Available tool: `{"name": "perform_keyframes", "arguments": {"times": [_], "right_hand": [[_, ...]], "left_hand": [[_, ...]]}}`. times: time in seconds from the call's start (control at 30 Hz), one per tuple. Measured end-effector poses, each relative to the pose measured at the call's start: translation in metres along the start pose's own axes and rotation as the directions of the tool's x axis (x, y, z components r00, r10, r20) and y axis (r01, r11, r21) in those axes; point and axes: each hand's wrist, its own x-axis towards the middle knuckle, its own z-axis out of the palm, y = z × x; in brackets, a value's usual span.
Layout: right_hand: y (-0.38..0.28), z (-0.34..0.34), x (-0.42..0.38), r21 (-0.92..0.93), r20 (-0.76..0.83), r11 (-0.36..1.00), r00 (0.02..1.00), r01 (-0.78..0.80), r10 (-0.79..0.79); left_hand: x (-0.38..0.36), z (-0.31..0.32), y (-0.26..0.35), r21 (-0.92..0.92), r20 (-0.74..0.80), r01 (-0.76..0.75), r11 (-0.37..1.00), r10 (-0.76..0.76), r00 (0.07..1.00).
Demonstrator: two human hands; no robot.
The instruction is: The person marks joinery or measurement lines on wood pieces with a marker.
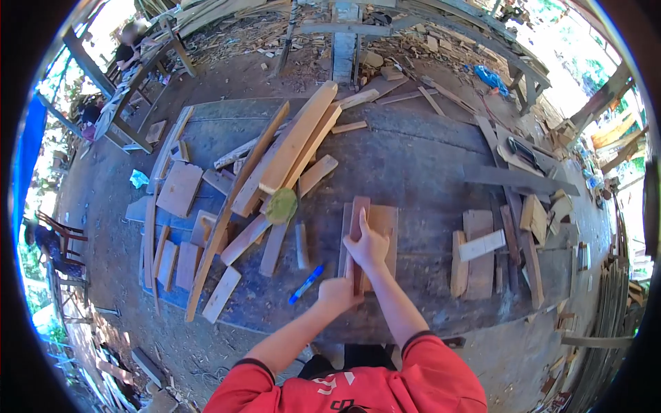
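A reddish-brown wooden strip lies lengthwise over a wider flat board at the front middle of the worktable. My left hand is closed around the strip's near end. Farther up, my right hand grips the same strip, its thumb stretched along the top. Whether the strip touches the board beneath is hidden by my hands. A blue marker rests on the tabletop to the left of my left hand.
Wood pieces, including a thick beam, crowd the left of the dark worktable. A handsaw and more offcuts lie on the right. A person is at a far-left bench. Scraps cover the ground behind.
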Motion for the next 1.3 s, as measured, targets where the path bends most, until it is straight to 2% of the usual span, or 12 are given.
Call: {"name": "perform_keyframes", "arguments": {"times": [0.07,0.17,0.3,0.43,0.53,0.6,0.7,0.77,0.87,0.9,1.1,1.3], "right_hand": [[0.009,0.005,0.075,0.063,0.068,0.998,0.998,-0.006,0.002],[0.016,0.011,0.179,-0.052,0.076,0.998,0.997,0.021,-0.017],[0.006,-0.019,0.227,-0.077,0.018,0.997,1.000,-0.022,0.023],[-0.011,-0.062,0.179,0.006,0.006,0.999,0.999,-0.031,0.031],[-0.011,-0.059,0.096,-0.012,-0.040,0.999,0.999,-0.037,0.036],[-0.004,-0.044,0.035,0.056,-0.113,0.998,0.994,0.013,-0.007],[-0.004,-0.026,-0.054,0.074,-0.085,0.997,0.996,-0.018,0.024],[-0.005,-0.014,-0.103,0.015,0.007,0.999,0.999,-0.046,0.046],[-0.017,-0.020,-0.135,-0.011,0.103,0.995,0.989,-0.102,0.102],[-0.016,-0.017,-0.135,-0.004,0.002,0.999,0.999,-0.046,0.046],[0.007,-0.014,-0.063,0.015,0.028,0.995,0.995,-0.094,0.093],[0.040,-0.007,0.123,-0.043,0.030,0.998,0.999,-0.039,0.040]], "left_hand": [[0.062,-0.030,-0.001,0.014,-0.004,0.016,1.000,-0.016,1.000],[0.160,-0.062,-0.009,0.043,-0.061,0.052,0.998,-0.049,0.997],[0.189,-0.111,0.004,0.043,-0.153,0.037,0.998,-0.030,0.988],[0.140,-0.106,0.013,0.043,-0.199,0.015,0.999,-0.006,0.980],[0.063,-0.076,0.019,0.036,-0.187,-0.037,0.999,0.043,0.981],[0.013,-0.041,0.017,-0.016,-0.138,-0.065,0.998,0.062,0.989],[-0.059,0.018,0.011,-0.006,-0.089,-0.044,0.999,0.044,0.995],[-0.099,0.041,0.008,-0.020,-0.043,-0.047,0.999,0.046,0.998],[-0.126,0.057,0.006,-0.078,0.010,-0.031,0.996,0.032,0.999],[-0.125,0.059,0.005,-0.087,-0.005,-0.029,0.996,0.029,1.000],[-0.052,0.033,0.013,-0.059,-0.010,-0.034,0.998,0.033,0.999],[0.116,-0.032,0.022,-0.093,-0.118,0.017,0.995,-0.028,0.993]]}}
